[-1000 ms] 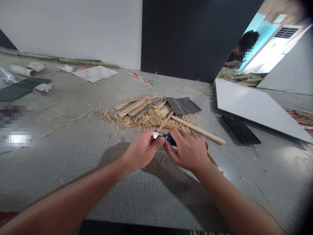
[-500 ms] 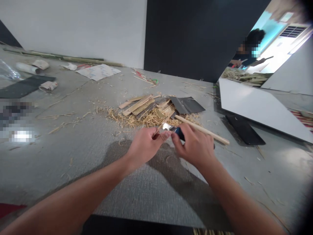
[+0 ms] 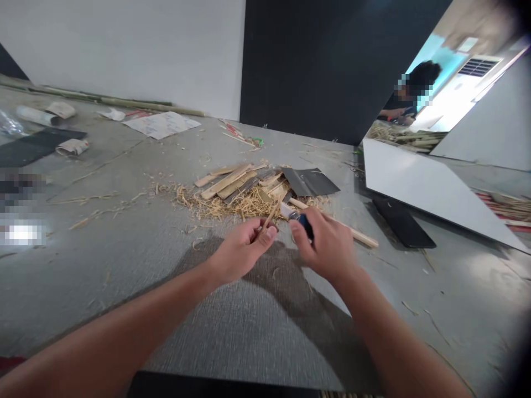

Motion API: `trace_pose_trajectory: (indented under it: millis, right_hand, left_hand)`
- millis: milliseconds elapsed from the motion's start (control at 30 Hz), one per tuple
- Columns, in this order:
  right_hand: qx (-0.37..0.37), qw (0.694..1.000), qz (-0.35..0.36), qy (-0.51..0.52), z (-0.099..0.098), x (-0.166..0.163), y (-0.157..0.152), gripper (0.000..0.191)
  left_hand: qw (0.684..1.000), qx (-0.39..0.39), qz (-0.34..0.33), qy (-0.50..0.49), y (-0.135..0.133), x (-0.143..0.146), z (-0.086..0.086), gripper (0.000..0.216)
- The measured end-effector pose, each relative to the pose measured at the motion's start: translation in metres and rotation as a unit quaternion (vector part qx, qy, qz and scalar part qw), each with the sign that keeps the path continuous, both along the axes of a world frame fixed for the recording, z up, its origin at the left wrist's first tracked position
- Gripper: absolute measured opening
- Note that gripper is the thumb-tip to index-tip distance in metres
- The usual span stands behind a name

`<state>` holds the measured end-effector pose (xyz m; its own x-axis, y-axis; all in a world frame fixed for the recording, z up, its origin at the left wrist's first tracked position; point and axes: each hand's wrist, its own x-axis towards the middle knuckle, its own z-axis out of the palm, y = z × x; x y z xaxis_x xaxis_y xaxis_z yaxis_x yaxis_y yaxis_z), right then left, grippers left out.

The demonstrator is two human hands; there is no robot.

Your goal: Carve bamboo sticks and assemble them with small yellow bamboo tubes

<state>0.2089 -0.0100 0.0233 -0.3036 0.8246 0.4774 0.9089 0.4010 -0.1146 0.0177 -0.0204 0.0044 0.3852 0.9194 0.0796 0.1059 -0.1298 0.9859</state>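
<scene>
My left hand [image 3: 244,246] is closed around a thin wooden strip [image 3: 271,215], whose free end points up and away from me. In my right hand [image 3: 329,237] is a knife [image 3: 305,224] with a dark blue handle, my fingers wrapped round it. Its short, bright blade [image 3: 286,210] points left, close beside the strip; whether they touch I cannot tell. Just beyond both hands lies a heap of curly shavings [image 3: 244,204] with flat wooden slats [image 3: 228,181] and a bent dark sheet [image 3: 311,181] on it. A pale stick [image 3: 365,237] runs out from under my right hand.
A black phone-like slab [image 3: 404,224] and a large white panel [image 3: 435,190] lie to the right. Patterned paper [image 3: 161,125], crumpled wrappers and bamboo poles [image 3: 136,103] lie at the back left. Another person [image 3: 415,88] works beyond the partition at the upper right.
My left hand has drawn back slightly from the knife, and its thumb has come away from the blade. More of the strip shows. The whole view has shifted a little.
</scene>
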Motion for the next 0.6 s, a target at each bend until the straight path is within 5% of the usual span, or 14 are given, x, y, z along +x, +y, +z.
trace_pose_trajectory:
  millis: [267,600]
  right_hand:
    - [-0.012,0.998,0.045,-0.052,-0.003,-0.014,-0.013,0.034]
    - [0.014,0.997,-0.007,-0.08,-0.004,-0.019,-0.016,0.033]
  left_hand:
    - [0.993,0.065,0.044,0.092,-0.002,-0.002,0.0,0.034]
    - [0.954,0.148,0.136,0.221,-0.003,0.001,0.002,0.042]
